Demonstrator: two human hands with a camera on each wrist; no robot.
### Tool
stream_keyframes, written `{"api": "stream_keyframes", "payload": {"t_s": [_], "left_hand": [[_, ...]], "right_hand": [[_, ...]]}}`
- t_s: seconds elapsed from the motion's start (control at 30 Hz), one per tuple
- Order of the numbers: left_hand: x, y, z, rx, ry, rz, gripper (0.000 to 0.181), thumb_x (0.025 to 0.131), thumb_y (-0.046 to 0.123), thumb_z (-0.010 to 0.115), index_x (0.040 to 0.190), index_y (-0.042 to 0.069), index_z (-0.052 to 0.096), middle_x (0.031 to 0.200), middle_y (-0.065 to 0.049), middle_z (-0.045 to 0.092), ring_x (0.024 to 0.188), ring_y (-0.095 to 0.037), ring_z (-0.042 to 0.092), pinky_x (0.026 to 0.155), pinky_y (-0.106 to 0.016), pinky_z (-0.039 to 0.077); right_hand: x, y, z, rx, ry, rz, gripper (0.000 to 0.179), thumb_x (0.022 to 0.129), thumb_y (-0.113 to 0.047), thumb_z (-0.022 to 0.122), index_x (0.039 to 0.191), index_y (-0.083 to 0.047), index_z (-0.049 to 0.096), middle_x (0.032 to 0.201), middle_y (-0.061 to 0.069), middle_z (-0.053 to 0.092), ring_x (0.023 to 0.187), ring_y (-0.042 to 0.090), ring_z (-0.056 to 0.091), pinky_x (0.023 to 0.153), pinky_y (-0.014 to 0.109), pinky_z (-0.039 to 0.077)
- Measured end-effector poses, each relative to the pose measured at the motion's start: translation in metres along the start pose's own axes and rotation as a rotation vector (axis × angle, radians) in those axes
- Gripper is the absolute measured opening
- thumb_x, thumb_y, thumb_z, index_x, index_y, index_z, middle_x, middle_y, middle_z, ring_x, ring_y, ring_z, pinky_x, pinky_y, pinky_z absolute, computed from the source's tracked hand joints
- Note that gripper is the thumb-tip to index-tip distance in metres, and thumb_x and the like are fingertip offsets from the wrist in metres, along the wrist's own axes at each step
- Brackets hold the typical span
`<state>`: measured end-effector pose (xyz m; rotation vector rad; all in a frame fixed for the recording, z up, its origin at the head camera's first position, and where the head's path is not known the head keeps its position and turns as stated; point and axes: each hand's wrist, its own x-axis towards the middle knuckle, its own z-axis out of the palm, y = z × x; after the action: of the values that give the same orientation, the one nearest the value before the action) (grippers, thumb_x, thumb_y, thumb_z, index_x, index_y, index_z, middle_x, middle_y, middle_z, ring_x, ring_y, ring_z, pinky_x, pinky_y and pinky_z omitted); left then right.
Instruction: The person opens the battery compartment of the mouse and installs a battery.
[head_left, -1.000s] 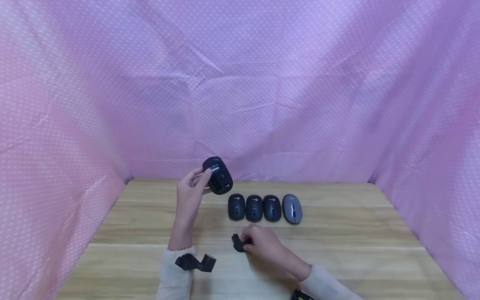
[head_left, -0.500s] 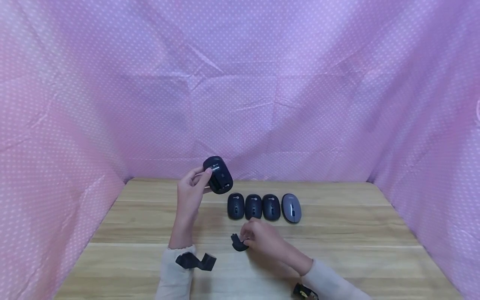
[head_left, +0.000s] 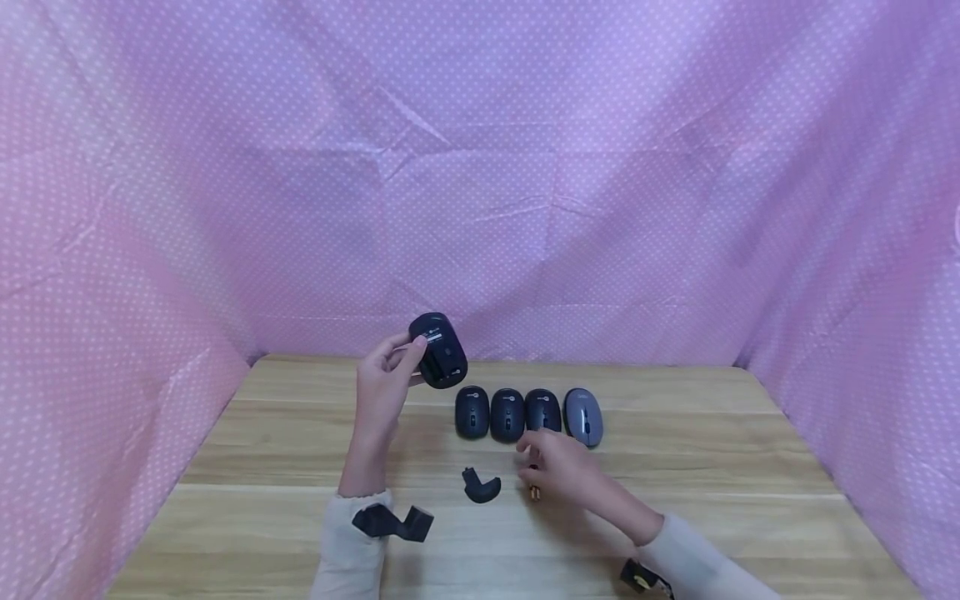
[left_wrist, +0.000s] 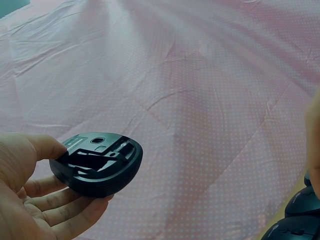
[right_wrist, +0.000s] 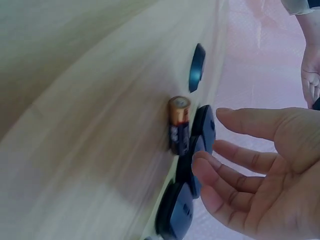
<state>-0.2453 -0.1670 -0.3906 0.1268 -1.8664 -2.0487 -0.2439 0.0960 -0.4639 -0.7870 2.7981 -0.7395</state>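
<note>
My left hand (head_left: 377,392) pinches a black computer mouse (head_left: 441,352) between thumb and fingers, held up above the table's back part. Its underside faces me, and the left wrist view shows an uncovered battery compartment (left_wrist: 95,161). A curved black battery cover (head_left: 483,490) lies on the table between my hands. Farther right, my right hand (head_left: 566,471) hovers with loosely bent fingers over a copper-and-black battery (right_wrist: 179,125) on the wood. In the right wrist view a gap separates the fingertips from the battery, and nothing is held.
A row of three black mice (head_left: 507,415) and one grey mouse (head_left: 583,417) stands behind my right hand. The wooden table (head_left: 712,467) ends at a pink dotted cloth (head_left: 495,208) behind and at both sides. Each sleeve carries a black wrist mount (head_left: 393,523).
My right hand has left the battery cover, which stays on the table, and moved right to the battery. The left hand and its mouse have barely moved.
</note>
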Motion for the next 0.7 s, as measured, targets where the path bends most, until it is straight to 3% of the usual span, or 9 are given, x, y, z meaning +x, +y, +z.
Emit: {"api": "stream_keyframes", "payload": {"t_s": [0.37,0.7], "left_hand": [[-0.0009,-0.0008,0.0020,0.004,-0.020,0.018,0.031,0.100,0.017,0.066,0.124,-0.003,0.066,0.109,-0.019,0.076,0.084,-0.009,0.075,0.073,-0.028,0.065],[0.0025,-0.0011,0.0036,0.002,-0.019,-0.011,0.029,0.100,0.014,0.066,0.123,-0.003,0.067,0.108,-0.023,0.075,0.081,-0.008,0.074,0.073,-0.029,0.065]], "right_hand": [[-0.0088,0.0084,0.0044,0.010,-0.055,0.160,0.032,0.077,-0.028,0.088,0.092,-0.012,0.065,0.073,-0.005,0.061,0.066,0.010,0.053,0.057,0.025,0.043],[-0.0079,0.0098,0.0085,-0.023,-0.038,0.082,0.022,0.078,-0.009,0.085,0.092,-0.010,0.068,0.065,-0.006,0.057,0.059,0.009,0.050,0.049,0.020,0.037]]}}
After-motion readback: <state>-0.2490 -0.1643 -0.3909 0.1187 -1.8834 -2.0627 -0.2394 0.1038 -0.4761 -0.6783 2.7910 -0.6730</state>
